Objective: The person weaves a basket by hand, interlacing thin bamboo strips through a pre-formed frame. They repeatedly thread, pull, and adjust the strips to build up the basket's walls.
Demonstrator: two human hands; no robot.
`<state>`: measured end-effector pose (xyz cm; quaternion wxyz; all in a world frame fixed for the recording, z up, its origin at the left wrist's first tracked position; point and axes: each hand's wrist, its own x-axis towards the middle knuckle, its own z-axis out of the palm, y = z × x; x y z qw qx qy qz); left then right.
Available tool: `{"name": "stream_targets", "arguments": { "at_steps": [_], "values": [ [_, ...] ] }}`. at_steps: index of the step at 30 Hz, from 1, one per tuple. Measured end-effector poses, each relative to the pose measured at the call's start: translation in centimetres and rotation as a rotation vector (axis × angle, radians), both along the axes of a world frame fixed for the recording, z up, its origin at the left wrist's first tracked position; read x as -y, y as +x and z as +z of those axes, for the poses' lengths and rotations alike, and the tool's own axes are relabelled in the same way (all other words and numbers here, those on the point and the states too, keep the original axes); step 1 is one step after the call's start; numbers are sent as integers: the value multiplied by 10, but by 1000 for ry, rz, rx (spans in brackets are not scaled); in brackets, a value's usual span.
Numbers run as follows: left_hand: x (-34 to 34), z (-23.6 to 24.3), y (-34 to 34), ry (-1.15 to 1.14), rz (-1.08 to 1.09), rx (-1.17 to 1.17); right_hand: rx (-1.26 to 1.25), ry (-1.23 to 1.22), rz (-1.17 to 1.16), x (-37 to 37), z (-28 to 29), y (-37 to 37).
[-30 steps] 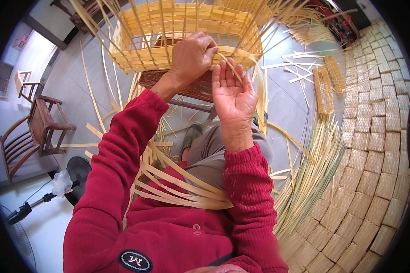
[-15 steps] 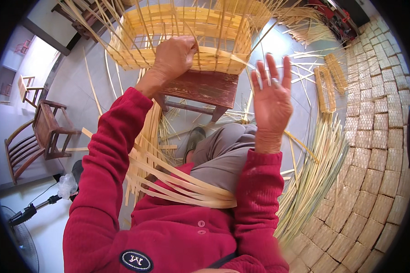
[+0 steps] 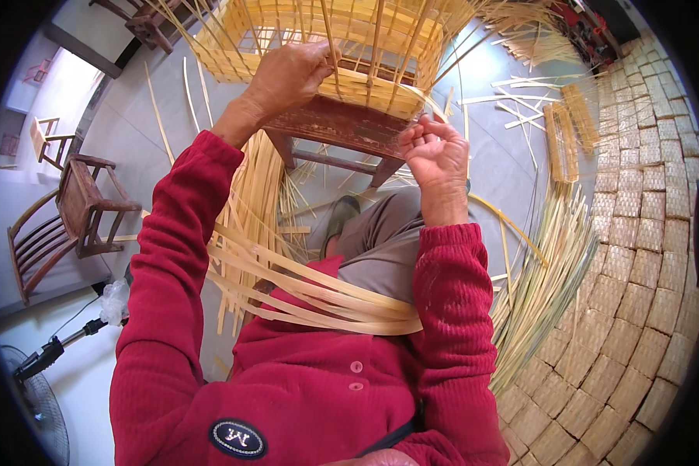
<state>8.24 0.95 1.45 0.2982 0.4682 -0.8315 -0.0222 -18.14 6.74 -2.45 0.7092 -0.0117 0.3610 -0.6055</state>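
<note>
A half-woven yellow bamboo basket with tall upright stakes rests on a worn red-brown wooden stool in front of me. My left hand is closed on its near wall, the fingertips against an upright stake. From the wall's right end a loose bamboo strip curves down to my right hand. The fingers of that hand are curled in around the strip. Several flat pale strips lie across my lap. My palm hides part of the held strip.
Long strips hang left of the stool. A bundle of thin splints lies to the right, beside stacked woven pieces. Two narrow woven frames lie beyond. At left stand a wooden chair and a fan.
My right hand was open with fingers spread; it has moved left and down toward the basket's corner and curled round the strip. The basket sits slightly farther right and higher in view.
</note>
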Motion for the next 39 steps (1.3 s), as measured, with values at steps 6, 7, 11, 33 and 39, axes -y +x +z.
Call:
{"name": "stream_targets", "arguments": {
  "at_steps": [6,7,11,33,39],
  "values": [
    [-6,-4,7,19,-46,-45,286,-215,-157,5,10,-10],
    [-9,-2,6,50,-44,-56,336,-235,-147,6,9,-14],
    [-9,-2,4,95,-53,-91,380,-333,-131,11,5,-24],
    [-10,-10,7,10,-89,-220,-101,-404,-529,-2,20,-45],
    [-37,-24,1,-268,-72,-300,-209,-161,-506,-8,8,-51]
  ]
}}
